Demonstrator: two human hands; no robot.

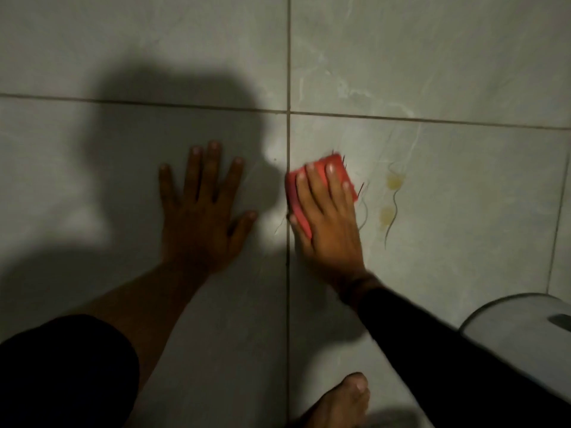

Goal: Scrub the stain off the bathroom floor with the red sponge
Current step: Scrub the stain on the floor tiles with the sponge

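Observation:
My right hand presses the red sponge flat on the grey tiled floor, just right of a vertical grout line. Fingers spread over the sponge's top and its red edges show around them. Two yellowish stain blotches lie on the tile a short way right of the sponge, with thin wet streaks around them. My left hand rests palm down on the neighbouring tile to the left, fingers apart, holding nothing, in shadow.
A white rounded fixture sits at the lower right corner. My bare foot stands at the bottom edge near the grout line. A dark head shadow covers the left tiles. Pale smears mark the tile beyond the stains.

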